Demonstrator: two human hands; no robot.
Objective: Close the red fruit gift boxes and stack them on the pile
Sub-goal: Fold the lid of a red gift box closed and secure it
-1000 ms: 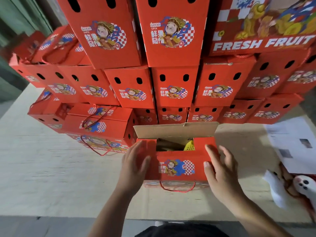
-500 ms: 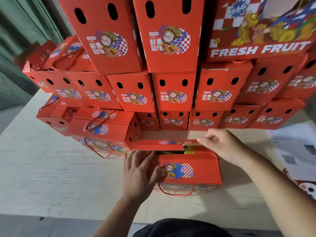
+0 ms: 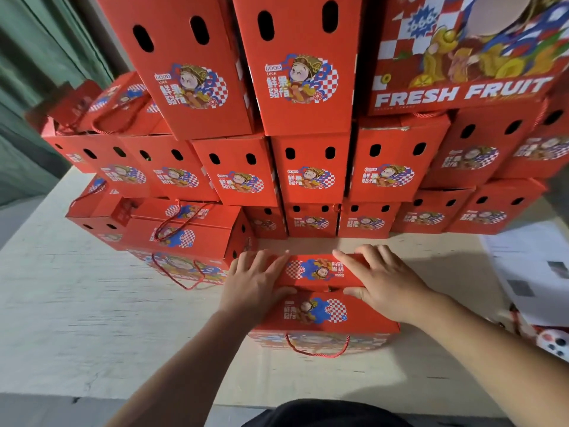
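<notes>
A red fruit gift box (image 3: 323, 315) lies on the pale table (image 3: 77, 318) directly in front of me, its long axis running left to right, one printed side facing up and a red cord handle (image 3: 317, 349) hanging off its near edge. My left hand (image 3: 255, 285) rests on the box's left end and my right hand (image 3: 388, 288) on its right end, so the box sits between them and under my fingers rather than away from them. Both hands lie flat with fingers spread and nearly straight, pressing on the top flap (image 3: 320, 271), the far panel with the upside-down cartoon figure; each thumb reaches toward the seam where that flap meets the nearer panel. A thin dark gap shows along that seam, so I judge the flap is down but perhaps not fully tucked. Neither hand curls round anything. The pile of closed red boxes (image 3: 311, 171) rises just beyond the box, on the far side, several tiers high, with a lower step of boxes lying flat (image 3: 184, 229) to the far left. Both hands look equally near the box. Once the flap is seated, the lift should go away from me and up, with the long axis kept parallel to the pile's face. White papers (image 3: 529, 266) lie at the right edge.
</notes>
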